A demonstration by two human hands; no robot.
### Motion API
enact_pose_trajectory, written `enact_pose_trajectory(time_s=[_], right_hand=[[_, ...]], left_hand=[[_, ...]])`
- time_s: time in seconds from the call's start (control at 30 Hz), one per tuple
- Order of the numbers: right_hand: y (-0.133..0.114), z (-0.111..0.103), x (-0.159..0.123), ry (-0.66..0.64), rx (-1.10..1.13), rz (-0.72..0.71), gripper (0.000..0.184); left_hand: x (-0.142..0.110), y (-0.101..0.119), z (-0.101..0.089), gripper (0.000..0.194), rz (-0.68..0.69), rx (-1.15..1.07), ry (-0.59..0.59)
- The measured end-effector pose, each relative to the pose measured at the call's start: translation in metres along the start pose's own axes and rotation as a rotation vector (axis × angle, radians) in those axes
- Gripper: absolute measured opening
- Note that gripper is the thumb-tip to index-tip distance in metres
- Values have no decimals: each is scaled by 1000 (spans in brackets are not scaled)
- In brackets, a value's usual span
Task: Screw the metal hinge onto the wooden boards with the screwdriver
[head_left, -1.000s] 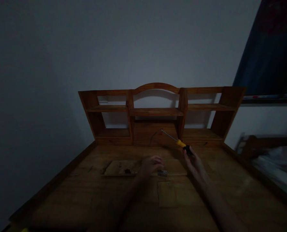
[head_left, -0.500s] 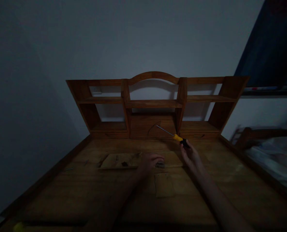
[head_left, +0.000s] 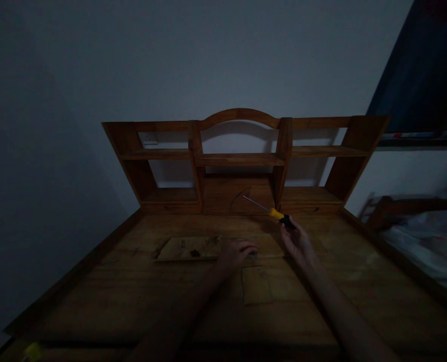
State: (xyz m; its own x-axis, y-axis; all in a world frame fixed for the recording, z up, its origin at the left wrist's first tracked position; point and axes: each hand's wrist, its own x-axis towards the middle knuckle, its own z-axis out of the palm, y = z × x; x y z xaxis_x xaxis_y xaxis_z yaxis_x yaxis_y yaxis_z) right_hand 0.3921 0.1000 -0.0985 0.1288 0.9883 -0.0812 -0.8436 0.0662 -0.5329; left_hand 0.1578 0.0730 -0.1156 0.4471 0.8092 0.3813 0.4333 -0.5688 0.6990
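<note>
Yellow marked a small blurred object (head_left: 32, 351) by the near left corner of the desk (head_left: 95, 311). Farther up, close to the left edge, two slender pieces lay apart on the surface, one (head_left: 108, 261) nearer that edge than the other (head_left: 135, 250); they were too dim to identify. Next came a pale wooden board (head_left: 188, 247), lying flat and lengthwise across the middle of the surface, its left end ragged and its face darkly stained.

The left hand (head_left: 238, 251) was over the board with its fingers curled. Just under the fingertips sat a small greyish piece (head_left: 252, 256) (perhaps a metal fitting); whether the fingers pinched it or merely covered it, I could not tell. Toward the near edge from there, a squarish flat piece (head_left: 256, 285) lay apart from the board.

To the right, a screwdriver (head_left: 273, 213) hung above the surface, the fingers of the right hand (head_left: 299, 244) closed around the black end of its handle. Its shaft pointed up and left, toward the shelf unit (head_left: 240, 160) along the back edge, and the tip seemed to touch nothing. Judging by that, no screw was being turned; whether the greyish piece was fastened or loose remained unclear, and the squarish piece looked unattached.
</note>
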Motion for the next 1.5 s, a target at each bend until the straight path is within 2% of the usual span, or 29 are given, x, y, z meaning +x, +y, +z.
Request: enact_pose_trajectory(time_s=[0.23,0.7,1.13,1.2,1.3,1.33,1.43,1.5], right_hand=[[-3,1,0,65,69,54,14],[-4,0,-1,67,83,76,16],[-4,2,-3,72,71,61,14],[-5,2,-4,69,52,47,12],[-9,4,-6,56,8,4,10],[-12,5,-7,48,-12,-19,10],[-25,17,-5,7,-101,-91,16],[-40,34,0,-36,-173,-131,21]], left_hand=[[1,0,4,22,-23,14,53],[3,-1,3,19,-51,30,34],[1,-3,3,20,53,80,-7],[0,-2,-2,36,64,113,-2],[0,-5,-15,82,79,233,-37],[-1,-7,-19,92,88,276,-63],[-3,-15,-27,98,108,349,-122],[-4,-19,-28,96,106,374,-143]])
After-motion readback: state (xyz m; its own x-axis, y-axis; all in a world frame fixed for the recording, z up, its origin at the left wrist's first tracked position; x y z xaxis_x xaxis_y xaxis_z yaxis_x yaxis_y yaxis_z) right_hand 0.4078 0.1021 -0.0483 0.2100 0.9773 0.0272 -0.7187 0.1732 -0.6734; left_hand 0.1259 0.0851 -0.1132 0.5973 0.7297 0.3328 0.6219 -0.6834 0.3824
